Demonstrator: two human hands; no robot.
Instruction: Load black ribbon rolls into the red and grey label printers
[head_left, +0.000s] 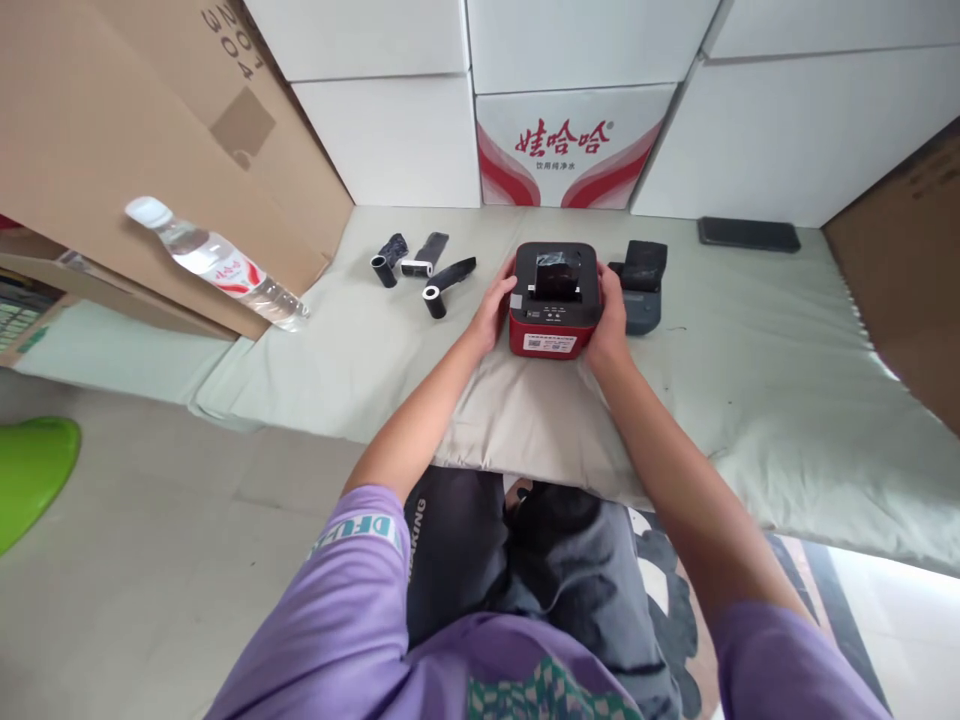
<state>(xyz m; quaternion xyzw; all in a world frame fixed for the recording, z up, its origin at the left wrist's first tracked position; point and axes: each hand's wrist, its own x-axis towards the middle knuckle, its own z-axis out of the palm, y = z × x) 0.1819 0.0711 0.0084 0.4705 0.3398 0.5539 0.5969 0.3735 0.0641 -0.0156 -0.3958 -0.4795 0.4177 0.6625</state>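
Observation:
A red and black label printer (555,312) stands upright on the cloth-covered surface in front of me, with a dark strip (556,272) coming out of its top slot. My left hand (496,305) is closed against its left side, and my right hand (609,315) grips the right side. Just behind my right hand sits a smaller dark grey printer (643,308) with a black strip (645,264) sticking up from it. Left of my hands lie several small rolls with black strips, the nearest roll (434,302) showing a white end. Some fingers are hidden behind the red printer.
A water bottle (225,268) lies tilted at the left beside a large cardboard box (187,150). White cartons (574,150) line the back. At the right are a black phone (750,234) and another cardboard box (907,270). The cloth's front edge (525,470) is above my lap.

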